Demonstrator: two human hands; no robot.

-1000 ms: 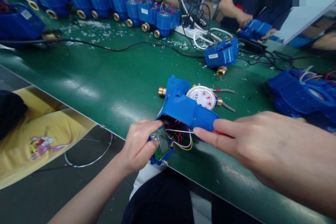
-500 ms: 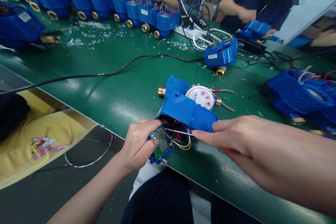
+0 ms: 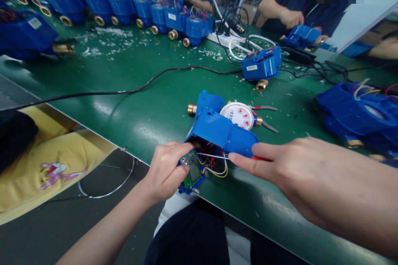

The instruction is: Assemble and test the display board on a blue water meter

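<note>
My left hand (image 3: 169, 169) is closed on a green circuit board with a display (image 3: 194, 169), seated in a blue part at the table edge. A screwdriver (image 3: 214, 155) is in my right hand (image 3: 280, 161); its thin shaft reaches to the board, and a bit of red handle shows between the fingers. My right index finger touches the blue housing (image 3: 214, 126), which sits tilted over coloured wires (image 3: 222, 169). Behind the housing lies a water meter (image 3: 238, 115) with a white dial, brass ends and grey cable pieces. The screwdriver's tip is too small to make out.
Several blue meters (image 3: 143, 10) stand in a row at the back left. Another blue meter (image 3: 263, 64) lies beyond my work, near a power strip (image 3: 228, 40), and more are at right (image 3: 357, 107). A black cable (image 3: 149, 78) crosses the table. Two people work opposite.
My right hand has turned slightly, so some red handle now shows between its fingers. My left hand stays on the circuit board, and the view has shifted a little.
</note>
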